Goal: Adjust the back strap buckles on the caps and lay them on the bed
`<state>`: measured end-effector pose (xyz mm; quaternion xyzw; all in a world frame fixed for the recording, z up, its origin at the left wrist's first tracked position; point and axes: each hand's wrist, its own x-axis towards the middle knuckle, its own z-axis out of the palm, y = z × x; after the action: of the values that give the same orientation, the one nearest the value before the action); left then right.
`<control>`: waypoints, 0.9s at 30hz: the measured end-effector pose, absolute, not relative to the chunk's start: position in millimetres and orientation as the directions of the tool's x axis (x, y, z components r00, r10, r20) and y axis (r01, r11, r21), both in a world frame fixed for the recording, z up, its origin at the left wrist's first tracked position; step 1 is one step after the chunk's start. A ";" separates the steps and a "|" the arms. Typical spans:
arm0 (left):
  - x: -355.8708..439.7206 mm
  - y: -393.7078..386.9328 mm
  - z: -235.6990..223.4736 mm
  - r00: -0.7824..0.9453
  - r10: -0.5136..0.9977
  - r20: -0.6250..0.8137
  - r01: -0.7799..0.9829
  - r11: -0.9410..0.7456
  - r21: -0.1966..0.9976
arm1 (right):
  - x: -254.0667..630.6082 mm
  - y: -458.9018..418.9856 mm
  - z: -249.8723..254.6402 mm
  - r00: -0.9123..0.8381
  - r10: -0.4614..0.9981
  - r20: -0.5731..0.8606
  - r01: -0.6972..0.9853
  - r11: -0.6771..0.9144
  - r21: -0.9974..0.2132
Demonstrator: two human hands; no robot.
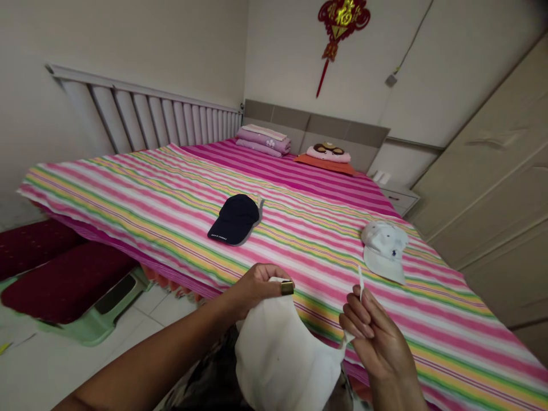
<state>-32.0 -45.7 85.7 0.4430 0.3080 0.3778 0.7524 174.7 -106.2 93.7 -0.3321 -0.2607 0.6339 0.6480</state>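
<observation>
Through the head camera I saw my left grip closed on the cream cap beside its brass buckle, and my right grip closed around its thin strap. That cap hung before the striped bed, where a navy cap and a white cap lay well apart.

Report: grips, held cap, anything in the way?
Left grip at buckle, right grip pinching strap. Held white cap: strap out of buckle. Dark cap beyond, on bed, not in the way.
</observation>
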 end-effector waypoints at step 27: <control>-13.2 -55.4 98.2 0.593 0.803 0.060 -0.025 -0.057 0.998 | 127.4 -114.9 94.7 0.168 0.940 0.297 0.470 0.189 -0.862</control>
<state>-13.2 -55.4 98.2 0.6449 0.3018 0.3354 0.6169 127.4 -114.9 94.7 -0.5893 -0.5979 0.2416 0.4867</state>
